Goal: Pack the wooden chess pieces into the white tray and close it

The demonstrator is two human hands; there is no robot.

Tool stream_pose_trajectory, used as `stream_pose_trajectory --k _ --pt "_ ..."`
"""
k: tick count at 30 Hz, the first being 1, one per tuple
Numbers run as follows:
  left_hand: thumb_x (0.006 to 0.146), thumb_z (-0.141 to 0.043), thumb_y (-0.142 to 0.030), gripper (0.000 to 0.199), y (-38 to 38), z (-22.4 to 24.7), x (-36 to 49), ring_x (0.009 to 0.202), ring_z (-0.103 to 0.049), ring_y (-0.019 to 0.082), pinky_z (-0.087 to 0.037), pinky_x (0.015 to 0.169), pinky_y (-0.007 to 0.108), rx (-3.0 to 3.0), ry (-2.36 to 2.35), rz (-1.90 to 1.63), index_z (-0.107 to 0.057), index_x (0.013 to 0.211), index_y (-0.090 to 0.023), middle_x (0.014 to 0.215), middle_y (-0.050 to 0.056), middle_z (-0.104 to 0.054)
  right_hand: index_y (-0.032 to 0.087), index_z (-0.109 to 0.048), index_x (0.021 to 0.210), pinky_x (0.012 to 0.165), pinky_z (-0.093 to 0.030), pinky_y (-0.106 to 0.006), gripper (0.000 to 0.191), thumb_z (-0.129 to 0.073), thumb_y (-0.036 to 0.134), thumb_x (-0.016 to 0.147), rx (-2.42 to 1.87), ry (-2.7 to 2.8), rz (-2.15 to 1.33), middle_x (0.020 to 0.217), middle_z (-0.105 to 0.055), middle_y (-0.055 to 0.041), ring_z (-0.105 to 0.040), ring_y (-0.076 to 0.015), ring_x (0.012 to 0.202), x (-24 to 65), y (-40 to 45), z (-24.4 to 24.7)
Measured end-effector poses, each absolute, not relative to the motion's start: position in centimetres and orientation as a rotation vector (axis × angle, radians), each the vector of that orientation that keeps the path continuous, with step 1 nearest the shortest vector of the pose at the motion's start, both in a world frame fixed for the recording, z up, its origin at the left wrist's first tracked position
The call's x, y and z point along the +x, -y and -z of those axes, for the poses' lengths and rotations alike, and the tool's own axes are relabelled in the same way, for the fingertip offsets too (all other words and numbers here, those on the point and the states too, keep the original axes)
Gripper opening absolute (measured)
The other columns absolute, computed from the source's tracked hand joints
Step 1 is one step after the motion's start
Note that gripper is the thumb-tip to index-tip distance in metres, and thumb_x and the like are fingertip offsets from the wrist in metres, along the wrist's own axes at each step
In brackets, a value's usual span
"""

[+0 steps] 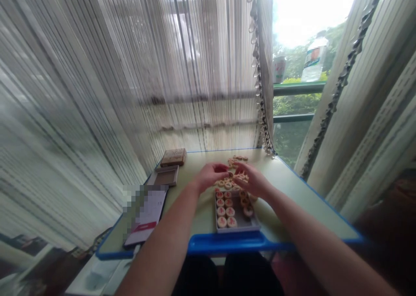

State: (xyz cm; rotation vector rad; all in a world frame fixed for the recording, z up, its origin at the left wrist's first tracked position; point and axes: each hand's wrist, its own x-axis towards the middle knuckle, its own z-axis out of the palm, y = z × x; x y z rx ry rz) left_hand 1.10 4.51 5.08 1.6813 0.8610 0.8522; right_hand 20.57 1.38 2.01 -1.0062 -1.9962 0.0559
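My left hand (212,176) pinches a round xiangqi piece (230,174) at its fingertips, over the middle of the table. Facing it, my right hand (251,180) is spread over a loose pile of pieces (228,185), its fingers curved and apart. Part of the pile is hidden under that hand. Just below the hands lies a shallow open box (238,230). Pieces with red characters (230,212) stand in two columns on the box's left side. A few more pieces (248,211) sit unevenly along its right side.
A brown patterned box (173,157) and a shallow tray (169,177) lie at the table's far left. Nearer is a phone or tablet (147,220) with a lit screen. More pieces (238,158) lie beyond my hands. String curtains (201,70) hang behind the blue-edged table (302,200).
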Motion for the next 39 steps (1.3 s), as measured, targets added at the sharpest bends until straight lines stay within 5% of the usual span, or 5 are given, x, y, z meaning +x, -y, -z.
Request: stream_pose_trajectory --k 5,18,25,39 --pt "0.061 -0.074 -0.03 0.038 -4.3 -5.3 1.0 0.071 -0.059 0.012 -0.044 0.062 0.024 1.712 -0.867 -0.724 -0.065 0.092 -0.011 0.087 0.009 -0.067 0.019 -0.058 0.098 0.064 -0.047 -0.028 0.025 -0.059 0.03 0.076 -0.948 2.077 -0.102 0.081 -0.062 -0.0045 -0.055 -0.0141 0.069 19.9 -0.5 -2.1" --pt "0.065 -0.067 -0.039 0.039 -4.7 -5.0 0.6 0.063 -0.054 0.009 -0.039 0.056 0.021 1.737 -0.877 -0.622 -0.066 0.095 -0.013 0.08 0.005 -0.066 0.019 -0.06 0.094 0.061 -0.046 -0.026 0.023 -0.059 0.033 0.076 -1.064 2.06 -0.149 0.076 -0.063 -0.0029 -0.055 -0.0129 0.065 19.4 -0.4 -1.6" --pt "0.075 -0.053 -0.033 0.031 -5.0 -5.3 1.0 0.047 -0.039 0.004 -0.031 0.044 0.018 1.73 -1.01 -0.857 -0.067 0.091 -0.011 0.078 0.005 -0.066 0.016 -0.06 0.085 0.057 -0.044 -0.025 0.022 -0.061 0.034 0.072 -1.196 1.982 -0.228 0.069 -0.062 -0.0029 -0.054 -0.013 0.062 19.7 1.1 -3.3" --pt "0.072 -0.054 -0.045 0.037 -5.0 -4.8 1.3 0.063 -0.055 0.013 -0.043 0.06 0.024 2.073 -1.04 -0.944 -0.067 0.079 -0.011 0.067 0.002 -0.063 0.016 -0.057 0.082 0.061 -0.043 -0.027 0.019 -0.055 0.033 0.074 -1.328 1.805 -0.141 0.07 -0.059 -0.002 -0.053 -0.0138 0.064 20.7 3.5 -0.9"
